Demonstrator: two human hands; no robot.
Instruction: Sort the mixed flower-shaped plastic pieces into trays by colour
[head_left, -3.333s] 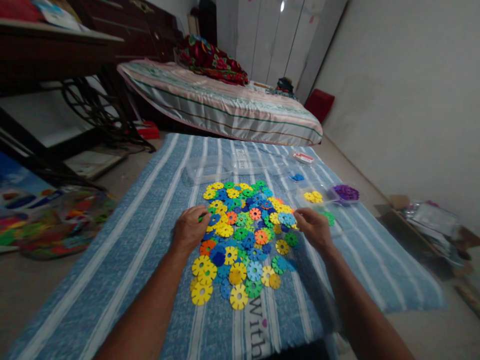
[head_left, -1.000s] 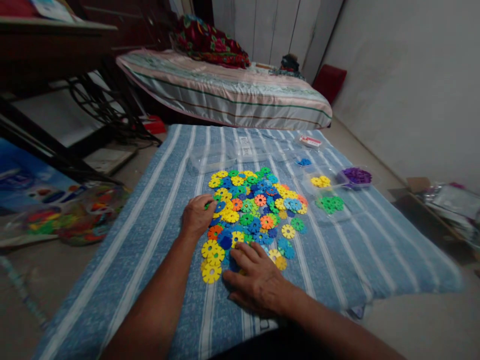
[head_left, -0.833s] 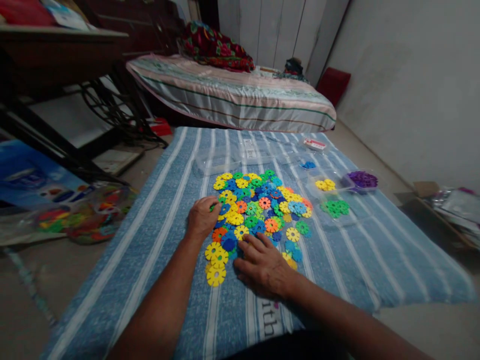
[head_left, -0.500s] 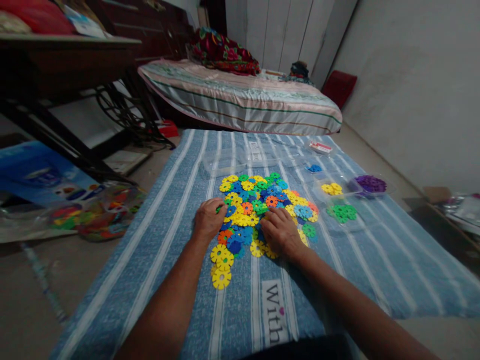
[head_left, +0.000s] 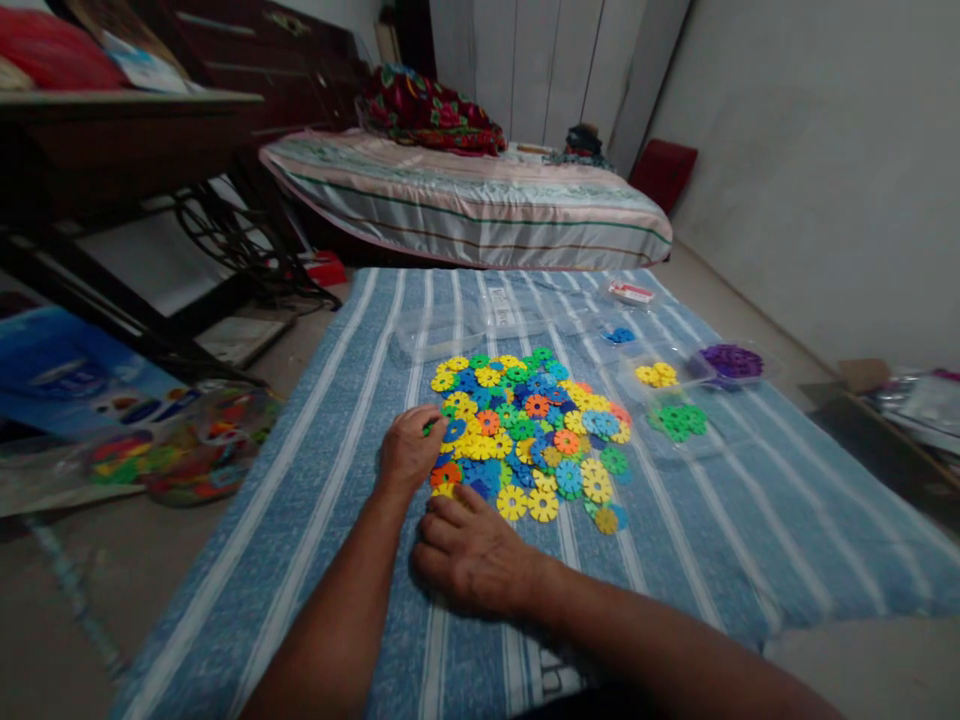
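Head view: pile of coloured plastic discs (head_left: 529, 430) sits mid-way on a blue striped blanket (head_left: 315, 500). Left hand (head_left: 405, 455) at the pile's left edge, fingers curled around a green disc (head_left: 427, 428). Right hand (head_left: 469, 555) lies flat, palm down, fingers spread, at the pile's near-left edge, just in front of the left hand; can't tell if anything is under it. Right of the pile: clear trays with green discs (head_left: 679, 420), yellow discs (head_left: 656, 375), purple discs (head_left: 731, 360); blue discs (head_left: 619, 335) further back. Far side: bed (head_left: 465, 200). Left, on the floor: bag of toy pieces (head_left: 180, 445).
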